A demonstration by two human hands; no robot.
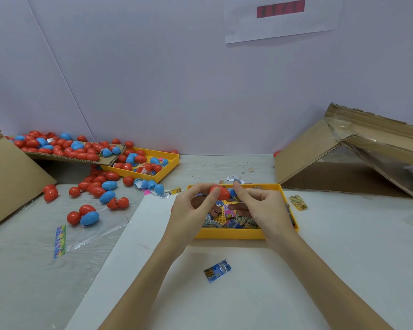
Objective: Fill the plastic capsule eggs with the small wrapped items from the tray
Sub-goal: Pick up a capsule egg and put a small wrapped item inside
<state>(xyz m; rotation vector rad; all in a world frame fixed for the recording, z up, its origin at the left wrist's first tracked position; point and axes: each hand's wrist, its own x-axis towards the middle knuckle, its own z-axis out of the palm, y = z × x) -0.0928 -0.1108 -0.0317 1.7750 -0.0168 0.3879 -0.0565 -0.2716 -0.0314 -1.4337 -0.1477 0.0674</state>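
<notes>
- Both hands are up over the shallow yellow plastic tray [236, 234] of small wrapped items [229, 211], right in the middle of the counter [343, 246].
- Left hand [196, 208]: thumb and fingers curled in a grip on a red plastic capsule egg [221, 192], held above the tray.
- Right hand [260, 206]: fingertips pinched at the egg's right end, where a bit of blue wrapper shows; whether the egg is split open I can't tell.
- The hands cover much of the tray's contents.
- One blue wrapped packet [218, 270] lies loose on the white sheet [296, 294], nearer than the tray; a yellow packet [298, 202] sits just right of it.
- Off to the left, red and blue eggs [93, 186] are scattered across the counter, more heaped in a second yellow tray [169, 166] and on a cardboard flap [110, 160].
- A torn cardboard box [343, 151] lies open on the right, cut off by the frame edge.
- Pale wall behind, with a paper notice [281, 17] pinned up; its print is blurred.
</notes>
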